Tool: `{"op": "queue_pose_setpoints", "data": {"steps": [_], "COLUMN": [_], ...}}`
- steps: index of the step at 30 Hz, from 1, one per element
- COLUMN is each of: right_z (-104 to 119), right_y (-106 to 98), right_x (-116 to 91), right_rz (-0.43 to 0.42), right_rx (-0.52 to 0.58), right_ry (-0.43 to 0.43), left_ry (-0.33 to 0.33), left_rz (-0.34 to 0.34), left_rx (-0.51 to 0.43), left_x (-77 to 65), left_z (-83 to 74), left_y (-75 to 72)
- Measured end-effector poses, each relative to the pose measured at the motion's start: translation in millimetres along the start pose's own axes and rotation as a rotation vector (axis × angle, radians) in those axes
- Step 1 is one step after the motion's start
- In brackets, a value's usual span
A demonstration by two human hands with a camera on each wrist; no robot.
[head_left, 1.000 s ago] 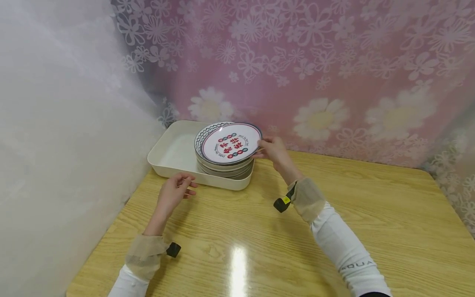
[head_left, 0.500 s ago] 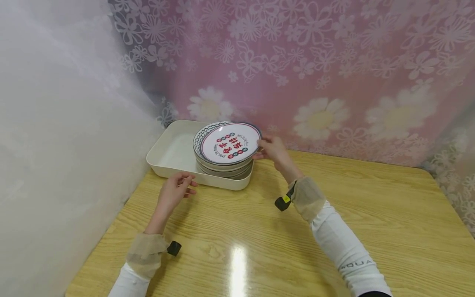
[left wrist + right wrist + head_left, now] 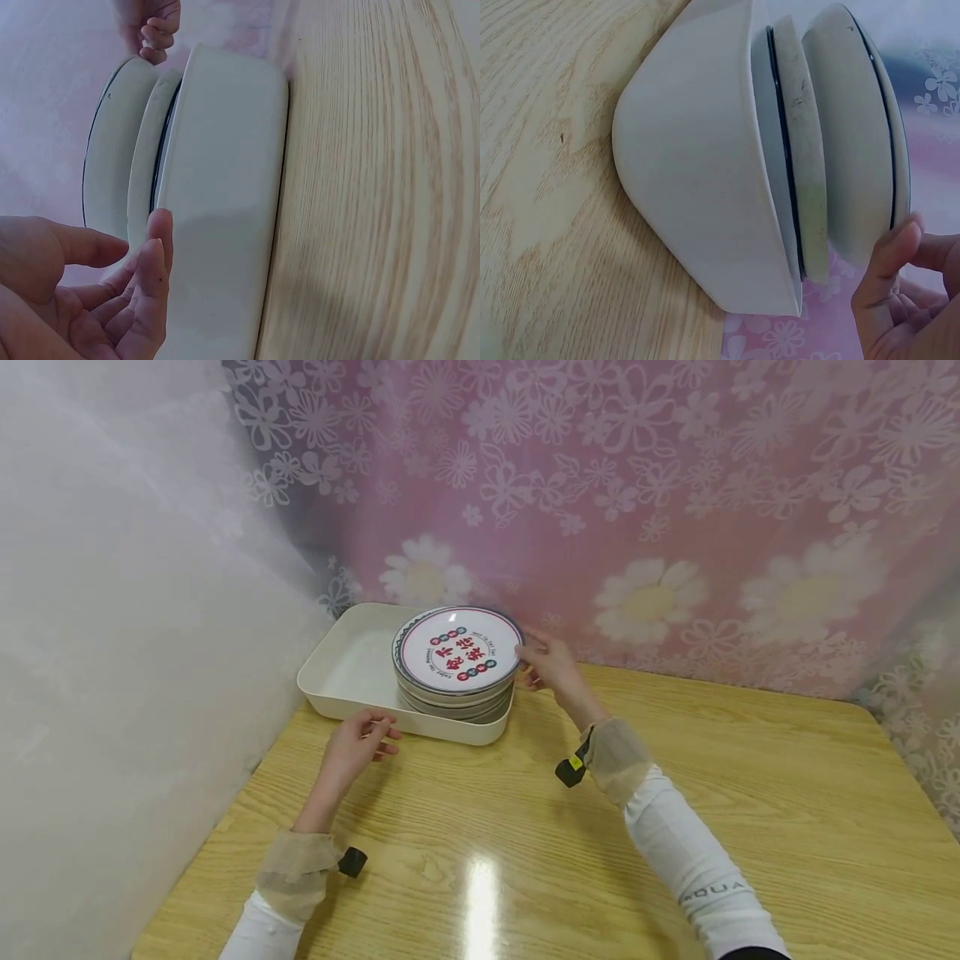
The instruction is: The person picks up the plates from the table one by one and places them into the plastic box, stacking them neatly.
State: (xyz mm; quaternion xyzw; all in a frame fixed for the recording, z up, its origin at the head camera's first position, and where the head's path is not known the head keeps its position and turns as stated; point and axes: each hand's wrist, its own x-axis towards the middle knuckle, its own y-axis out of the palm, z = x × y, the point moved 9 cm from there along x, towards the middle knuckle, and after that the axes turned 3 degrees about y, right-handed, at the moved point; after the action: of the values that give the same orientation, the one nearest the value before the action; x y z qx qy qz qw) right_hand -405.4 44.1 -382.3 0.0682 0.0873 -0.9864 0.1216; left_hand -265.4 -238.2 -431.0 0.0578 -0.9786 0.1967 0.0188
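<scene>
A white plate [image 3: 457, 652] with red characters and a dark patterned rim tops a stack of several plates [image 3: 453, 703] in the right end of a cream tray [image 3: 352, 701]. My right hand [image 3: 553, 667] holds the top plate at its right edge. In the right wrist view my thumb [image 3: 901, 244] lies at the rim, and the other fingers are partly hidden behind it. My left hand [image 3: 356, 747] hovers by the tray's front wall, fingers loosely curled with nothing in them. In the left wrist view its fingertips [image 3: 154, 259] overlap the tray wall.
The tray stands on a wood-grain table [image 3: 675, 793] near its back left corner. A pink floral curtain [image 3: 570, 527] hangs behind it, and a whitish sheet [image 3: 135, 652] hangs along the left side.
The top plate has shifted slightly left and lies more squarely over the stack, covering more of the zigzag rim beneath. My right hand's fingers have changed position at its edge. My left hand stays put.
</scene>
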Motion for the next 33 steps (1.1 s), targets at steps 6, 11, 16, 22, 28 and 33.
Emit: {"op": "queue_pose_setpoints", "data": {"steps": [6, 11, 16, 22, 28, 33], "right_z": [-4, -6, -8, -15, -22, -22], "right_y": [-2, -3, -9, -25, -48, -71], "right_x": [4, 3, -2, -14, -34, -59], "right_rz": [-0.016, -0.011, -0.019, -0.052, -0.077, -0.098], "right_rx": [-0.021, -0.032, -0.003, 0.001, -0.070, -0.170], "right_ry": [-0.022, -0.043, -0.059, -0.074, -0.107, -0.148], "left_ry": [-0.009, -0.014, -0.002, 0.017, 0.063, 0.115], "left_rz": [0.006, 0.006, 0.023, 0.061, 0.083, 0.093], "left_rx": [0.011, 0.023, 0.037, 0.068, 0.110, 0.187], "left_x": [0.8, 0.4, 0.0, 0.1, 0.3, -1.8], "left_z": [0.2, -2.5, -7.3, -13.2, -25.6, -40.6], "left_y": [3.4, 8.0, 14.4, 28.7, 50.0, 71.2]}}
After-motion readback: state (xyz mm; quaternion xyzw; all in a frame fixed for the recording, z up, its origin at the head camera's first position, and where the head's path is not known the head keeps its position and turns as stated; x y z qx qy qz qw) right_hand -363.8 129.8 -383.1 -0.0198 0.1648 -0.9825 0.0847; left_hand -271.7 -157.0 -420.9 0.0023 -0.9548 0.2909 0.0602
